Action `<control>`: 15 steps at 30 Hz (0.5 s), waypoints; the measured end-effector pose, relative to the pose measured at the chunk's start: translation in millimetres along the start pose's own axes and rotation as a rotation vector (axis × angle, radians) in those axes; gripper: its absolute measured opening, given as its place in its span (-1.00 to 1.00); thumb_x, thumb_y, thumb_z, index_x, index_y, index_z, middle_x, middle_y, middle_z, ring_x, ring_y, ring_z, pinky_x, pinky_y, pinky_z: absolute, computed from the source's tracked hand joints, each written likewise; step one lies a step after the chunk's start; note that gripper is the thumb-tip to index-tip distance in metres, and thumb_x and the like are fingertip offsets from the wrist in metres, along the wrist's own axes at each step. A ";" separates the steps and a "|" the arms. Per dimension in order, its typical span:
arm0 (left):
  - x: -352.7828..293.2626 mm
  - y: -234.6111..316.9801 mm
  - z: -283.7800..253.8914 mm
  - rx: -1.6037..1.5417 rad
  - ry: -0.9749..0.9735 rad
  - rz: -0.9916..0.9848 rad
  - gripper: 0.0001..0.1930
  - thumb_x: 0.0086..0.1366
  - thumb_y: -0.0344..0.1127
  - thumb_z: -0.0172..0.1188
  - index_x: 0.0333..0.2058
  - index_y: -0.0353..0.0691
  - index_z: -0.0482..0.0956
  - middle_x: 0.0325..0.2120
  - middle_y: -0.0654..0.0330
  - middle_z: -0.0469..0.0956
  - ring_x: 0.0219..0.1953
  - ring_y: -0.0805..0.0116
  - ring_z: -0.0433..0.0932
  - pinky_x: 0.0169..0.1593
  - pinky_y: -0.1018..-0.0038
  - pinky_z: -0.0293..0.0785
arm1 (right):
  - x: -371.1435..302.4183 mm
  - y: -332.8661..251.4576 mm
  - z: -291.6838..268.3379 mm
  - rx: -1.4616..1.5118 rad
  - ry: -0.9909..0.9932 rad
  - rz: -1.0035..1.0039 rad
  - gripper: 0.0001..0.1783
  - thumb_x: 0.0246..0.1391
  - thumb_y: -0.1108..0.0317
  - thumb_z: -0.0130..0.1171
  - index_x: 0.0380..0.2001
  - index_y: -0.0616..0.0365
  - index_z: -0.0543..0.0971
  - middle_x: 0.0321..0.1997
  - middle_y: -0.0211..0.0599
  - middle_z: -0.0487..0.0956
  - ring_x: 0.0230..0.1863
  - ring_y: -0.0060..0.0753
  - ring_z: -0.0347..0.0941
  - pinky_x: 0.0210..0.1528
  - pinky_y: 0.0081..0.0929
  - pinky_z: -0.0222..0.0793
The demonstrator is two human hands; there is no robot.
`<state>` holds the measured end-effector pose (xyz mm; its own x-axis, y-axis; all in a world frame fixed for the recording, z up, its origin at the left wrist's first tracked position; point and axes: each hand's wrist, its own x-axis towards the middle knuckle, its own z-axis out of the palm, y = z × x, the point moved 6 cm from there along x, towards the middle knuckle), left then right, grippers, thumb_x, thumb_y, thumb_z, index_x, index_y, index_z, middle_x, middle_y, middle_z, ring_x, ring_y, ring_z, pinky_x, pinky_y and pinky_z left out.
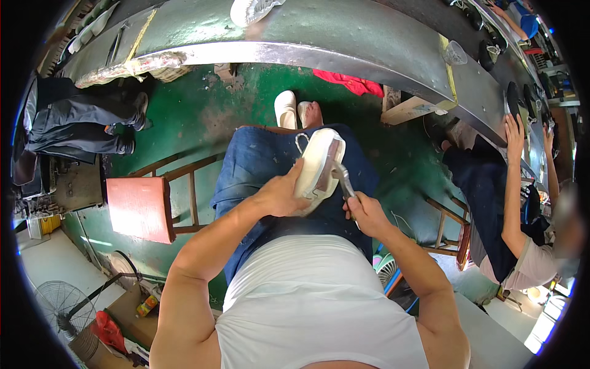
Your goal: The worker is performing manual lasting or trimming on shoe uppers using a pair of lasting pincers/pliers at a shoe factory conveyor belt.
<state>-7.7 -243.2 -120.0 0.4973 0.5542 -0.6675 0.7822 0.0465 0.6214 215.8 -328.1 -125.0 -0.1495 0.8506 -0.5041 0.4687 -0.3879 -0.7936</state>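
A cream-white shoe (314, 161) lies tilted over my jeans-covered lap, its brownish underside strip turned up and to the right. A loop of lace sticks out at its far left side. My left hand (284, 189) is wrapped round the shoe's near left side, thumb and fingers gripping it. In my right hand (367, 213) is a metal hammer (344, 179), fingers closed round its handle. The hammer's head is at the right part of the shoe's underside, seemingly touching it. The shoe's far-side upper is hidden beneath it.
A long metal bench (344, 37) runs across the far side, with a white shoe-shaped piece (252, 11) and a clear cup (454, 53) on it. A red-topped stool (140, 209) stands left, a fan (61, 307) lower left. A co-worker (522, 240) sits right; another person's legs (86, 123) show left.
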 end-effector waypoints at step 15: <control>33.9 79.1 -92.2 -0.378 0.240 0.277 -0.37 0.08 -0.31 0.53 0.07 -0.41 0.44 -0.17 0.07 0.62 -0.15 0.38 0.60 -0.08 0.45 0.56 | -12.4 33.4 -2.3 0.500 0.073 0.147 -0.66 0.36 0.17 0.05 -0.06 0.26 0.48 -0.33 -0.33 0.57 -0.38 -0.57 0.48 -0.34 -0.56 0.39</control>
<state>36.4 -144.2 -55.7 0.5317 0.7610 -0.3717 0.4216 0.1428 0.8955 235.3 -350.8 -144.4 -0.0437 0.7900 -0.6115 0.0049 -0.6119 -0.7909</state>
